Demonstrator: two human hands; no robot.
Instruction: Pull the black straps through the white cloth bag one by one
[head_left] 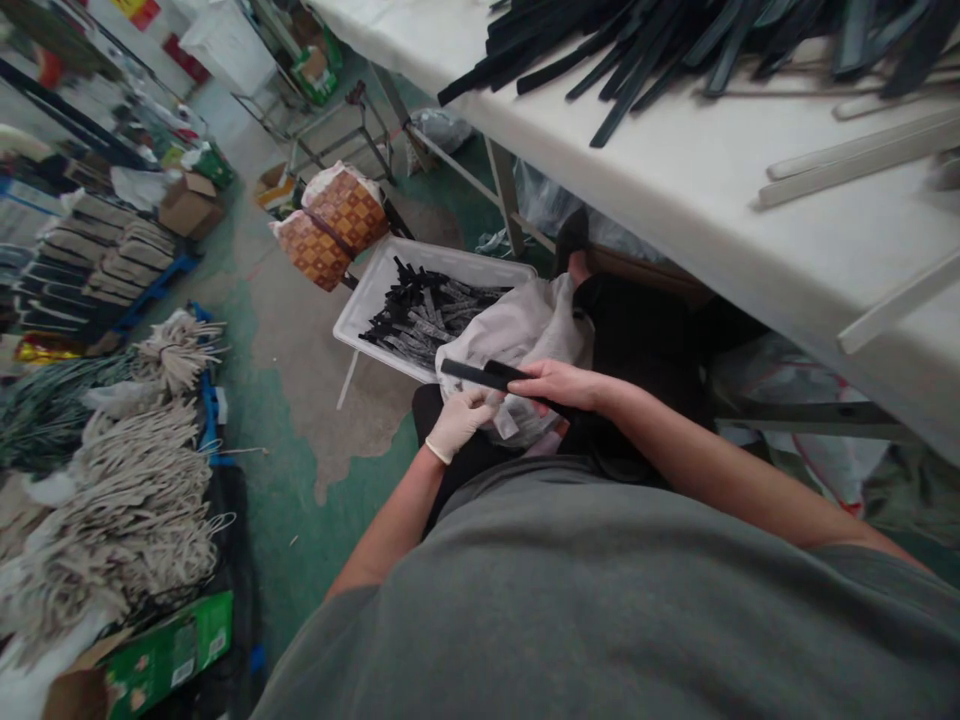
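Over my lap, my right hand (553, 385) is closed round flat black strips (472, 375), whose ends point to the left. My left hand (459, 422), in a pale thin glove, is just below the strips with its fingers pinched together. What those fingers hold, if anything, is too small to make out. A whitish cloth or bag (517, 325) lies across my lap behind the hands. Beyond it stands a white plastic bin (349, 325) with many short black pieces (431, 310) in it, some with a speckled grey face.
At the upper right is a white-topped table (660, 190) with long black strips (637, 60) and several beige strips (855, 160). A chair with a checked cushion (337, 225) stands behind the bin. Bundles of beige cords (142, 510) and a green box (176, 650) lie at the left.
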